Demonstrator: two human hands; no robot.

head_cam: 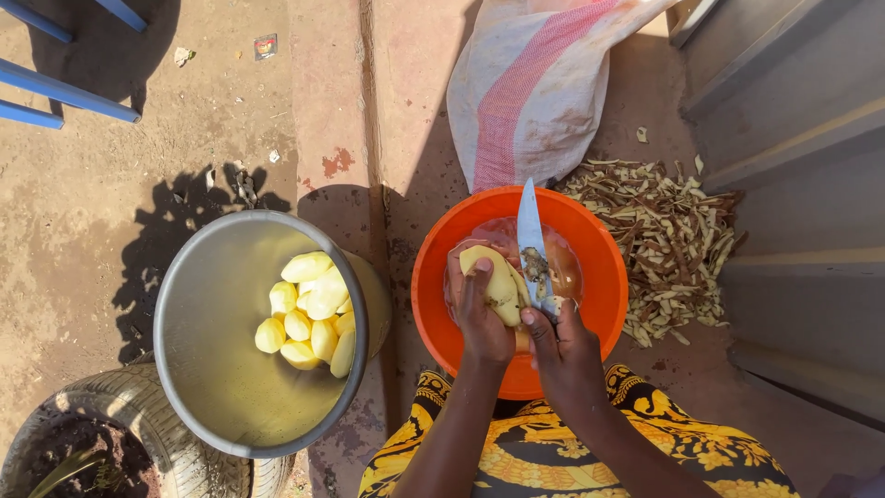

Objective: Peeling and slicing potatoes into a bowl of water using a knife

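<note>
Potato (498, 281) peeling going on here, and it's mid-peel as far as I can judge: the potato is mostly yellow and bare, sitting in the left hand (479, 309), fingers wrapped around its left side with the thumb up on top. It's held right over the orange basin (604, 277), which has murky water in it.

Right hand (562, 346) is closed around the handle of a knife (532, 244), blade pointing away from the body and lying against the potato's right edge, with bits of peel stuck on the steel.

Off to the left of the left hand there's a big metal pot (212, 341) with a bunch of peeled potatoes (312, 309) piled at one side. Past the right hand, on the ground, a heap of peelings (668, 240), and beyond the basin a white and pink sack (535, 83).

My guess is the next stroke needs the left hand to roll the potato so any leftover skin faces the blade, thumb kept clear of the edge.
</note>
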